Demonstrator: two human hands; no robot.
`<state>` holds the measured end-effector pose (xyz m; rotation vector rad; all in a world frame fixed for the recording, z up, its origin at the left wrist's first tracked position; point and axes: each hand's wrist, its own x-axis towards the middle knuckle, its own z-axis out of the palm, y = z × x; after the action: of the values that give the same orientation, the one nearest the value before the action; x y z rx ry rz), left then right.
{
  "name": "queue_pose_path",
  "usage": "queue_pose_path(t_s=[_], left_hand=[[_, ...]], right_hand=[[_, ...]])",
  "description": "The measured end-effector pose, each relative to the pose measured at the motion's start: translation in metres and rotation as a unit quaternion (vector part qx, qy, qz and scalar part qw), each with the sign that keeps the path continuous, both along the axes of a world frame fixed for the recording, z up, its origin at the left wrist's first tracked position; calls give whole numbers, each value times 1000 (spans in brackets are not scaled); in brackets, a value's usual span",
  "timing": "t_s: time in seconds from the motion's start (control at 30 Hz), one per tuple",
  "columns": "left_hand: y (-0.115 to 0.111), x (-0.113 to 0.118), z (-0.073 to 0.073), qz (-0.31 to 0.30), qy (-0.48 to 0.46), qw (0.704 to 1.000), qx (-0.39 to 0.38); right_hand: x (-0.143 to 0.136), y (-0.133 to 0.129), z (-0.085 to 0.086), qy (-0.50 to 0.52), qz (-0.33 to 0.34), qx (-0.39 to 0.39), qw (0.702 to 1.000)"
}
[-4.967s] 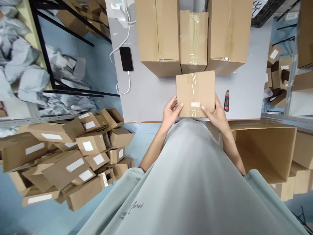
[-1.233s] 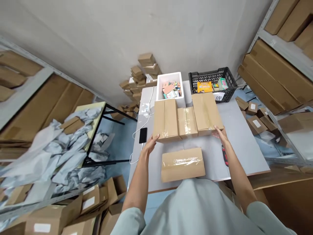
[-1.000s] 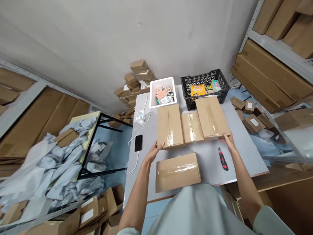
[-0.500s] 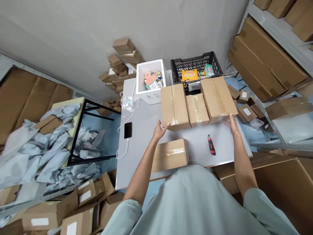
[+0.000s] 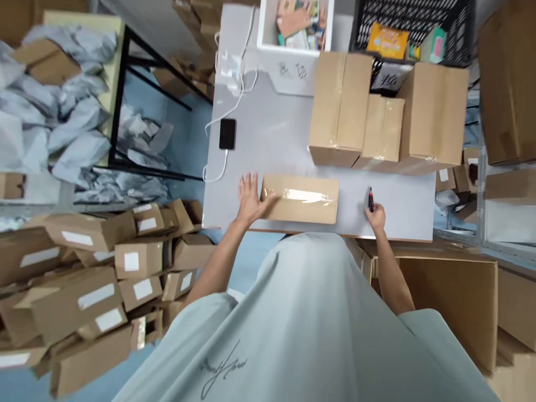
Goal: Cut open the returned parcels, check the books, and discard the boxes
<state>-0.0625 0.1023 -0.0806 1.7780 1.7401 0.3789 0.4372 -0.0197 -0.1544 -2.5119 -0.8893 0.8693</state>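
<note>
My left hand is open, fingers spread, with its thumb against the left end of a small taped carton near the table's front edge. My right hand is closed around a red and black utility knife, to the right of that carton. Clear shiny tape runs along the carton's top. Farther back stand three closed cartons side by side: a tall left one, a smaller middle one and a large right one.
Behind the cartons are a white foam box and a black plastic crate with small packs inside. A black phone lies on the table with a white cable. Parcels pile at left; a large open carton stands at right.
My hands have left the three cartons. The left has come to the small carton's end, and the right has taken hold of the utility knife. The view has tipped downward.
</note>
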Motion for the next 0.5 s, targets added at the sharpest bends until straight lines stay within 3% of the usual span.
queue_pose_path(t_s=[0.13, 0.27, 0.4, 0.5], left_hand=[[-2, -8, -17, -76, -35, 996, 22], [-2, -20, -30, -127, -77, 988, 32], [-1, -31, -45, -153, -127, 980, 17], [2, -35, -55, -177, -165, 970, 11]], right_hand=[[-18, 26, 27, -7, 60, -9, 998], [-47, 54, 76, -5, 167, 40, 985], [-90, 87, 133, -79, 361, 40, 928], [-140, 110, 163, -159, 491, 9, 856]])
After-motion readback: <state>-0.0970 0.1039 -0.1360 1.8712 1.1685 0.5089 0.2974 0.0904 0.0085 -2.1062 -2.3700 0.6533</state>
